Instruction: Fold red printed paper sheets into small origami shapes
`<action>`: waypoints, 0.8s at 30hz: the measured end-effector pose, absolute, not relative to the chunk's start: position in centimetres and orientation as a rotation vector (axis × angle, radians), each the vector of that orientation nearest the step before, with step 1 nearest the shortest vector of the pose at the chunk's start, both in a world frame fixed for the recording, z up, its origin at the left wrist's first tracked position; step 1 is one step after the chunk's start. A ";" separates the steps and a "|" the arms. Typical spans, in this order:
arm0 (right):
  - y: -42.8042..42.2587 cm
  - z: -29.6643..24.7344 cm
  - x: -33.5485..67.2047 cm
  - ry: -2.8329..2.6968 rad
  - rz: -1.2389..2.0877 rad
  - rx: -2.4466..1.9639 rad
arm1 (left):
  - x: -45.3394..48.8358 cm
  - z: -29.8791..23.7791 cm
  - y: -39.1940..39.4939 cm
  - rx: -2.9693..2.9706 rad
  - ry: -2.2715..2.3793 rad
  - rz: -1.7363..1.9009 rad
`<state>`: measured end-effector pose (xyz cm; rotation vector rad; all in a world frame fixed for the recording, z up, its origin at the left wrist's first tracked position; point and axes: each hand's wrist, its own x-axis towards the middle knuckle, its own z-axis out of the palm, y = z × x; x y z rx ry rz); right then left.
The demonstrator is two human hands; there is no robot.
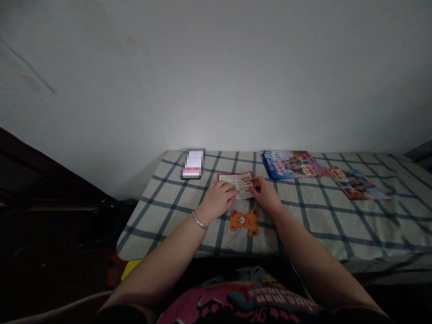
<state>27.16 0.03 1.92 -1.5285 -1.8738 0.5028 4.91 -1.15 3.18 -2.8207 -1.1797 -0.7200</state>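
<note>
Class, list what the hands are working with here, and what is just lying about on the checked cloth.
Working with: leaflet, left hand, right hand.
Lying about: phone, blue magazine, second magazine, teddy bear picture.

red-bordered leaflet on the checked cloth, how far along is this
Done looks like the two glossy brochures lying flat at the right of the checked cloth. In hand is the red-bordered leaflet, with the left hand and right hand both on it. Left: the phone lies untouched near the far edge; this view cannot show how much remains.
</note>
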 end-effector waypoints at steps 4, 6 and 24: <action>-0.1 2.1 27.4 -1.878 0.561 -1.458 | 4.8 3.0 -1.0 -2.810 -1.238 -0.763; -0.1 2.2 27.5 -1.840 0.621 -1.405 | 4.8 2.9 -1.0 -2.803 -1.280 -0.785; -0.1 2.0 28.7 -2.018 0.212 -1.226 | 4.5 2.4 -0.5 -2.827 -1.295 -0.839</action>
